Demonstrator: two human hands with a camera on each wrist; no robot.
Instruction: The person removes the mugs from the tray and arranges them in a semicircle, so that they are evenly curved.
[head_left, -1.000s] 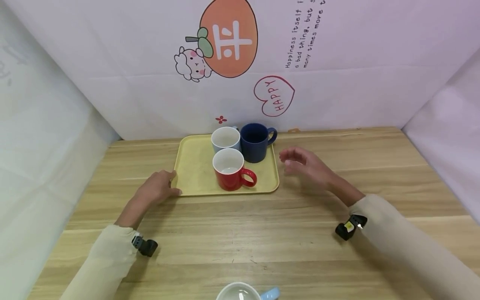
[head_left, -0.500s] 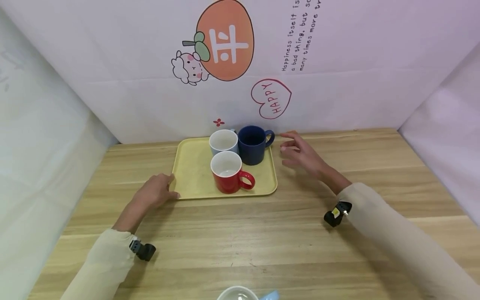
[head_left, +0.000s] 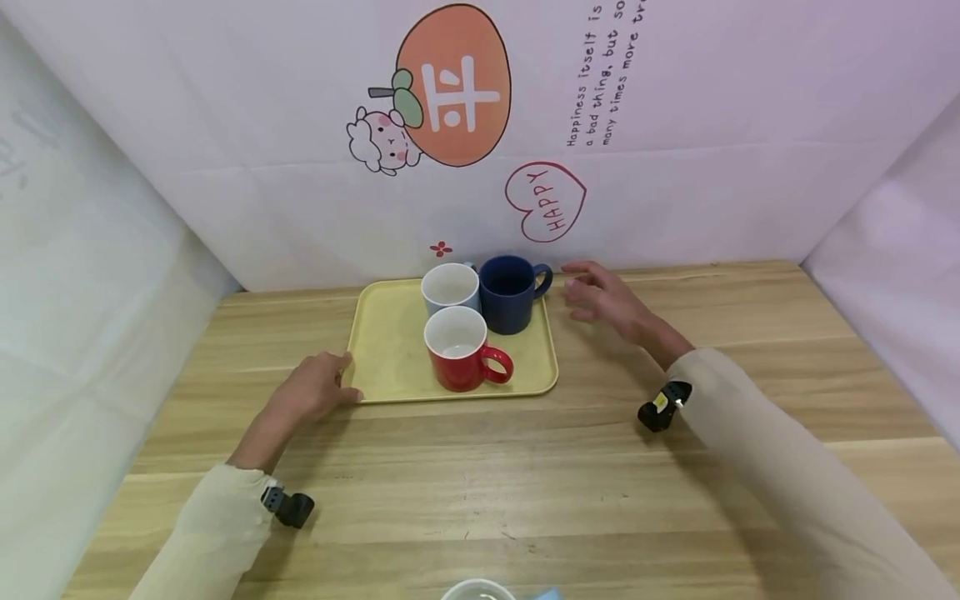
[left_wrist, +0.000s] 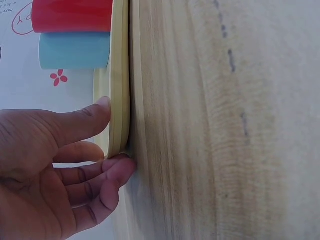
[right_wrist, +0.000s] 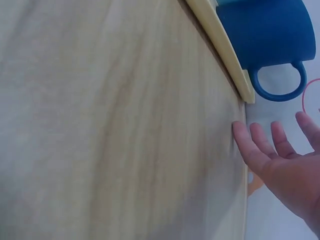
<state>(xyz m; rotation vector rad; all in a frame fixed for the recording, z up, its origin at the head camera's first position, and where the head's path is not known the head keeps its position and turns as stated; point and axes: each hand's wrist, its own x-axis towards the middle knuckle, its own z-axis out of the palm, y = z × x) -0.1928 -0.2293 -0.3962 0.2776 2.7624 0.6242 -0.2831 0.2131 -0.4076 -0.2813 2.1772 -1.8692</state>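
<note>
My left hand (head_left: 311, 387) holds the left front corner of a yellow tray (head_left: 386, 342). In the left wrist view its thumb (left_wrist: 87, 120) lies against the rim, with the fingers bent around the corner. Three mugs stand upright on the tray: a red mug (head_left: 459, 367) in front, a light blue mug (head_left: 450, 292) with a white inside behind it, and a navy mug (head_left: 507, 304) at the back right. Just right of the navy mug's handle is my right hand (head_left: 611, 304). Its loosely bent fingers hold nothing, apart from mug and tray in the right wrist view.
Another mug (head_left: 480, 592), with a white inside and light blue handle, is cut off at the bottom edge of the head view. The wooden table (head_left: 480, 475) meets a printed white cloth wall (head_left: 300, 217) right behind the tray. White cloth also hangs at both sides.
My right hand has moved forward and slightly left, from beside the tray's right edge to beside the navy mug's handle. My left hand stays at the tray corner; the mugs stand as before.
</note>
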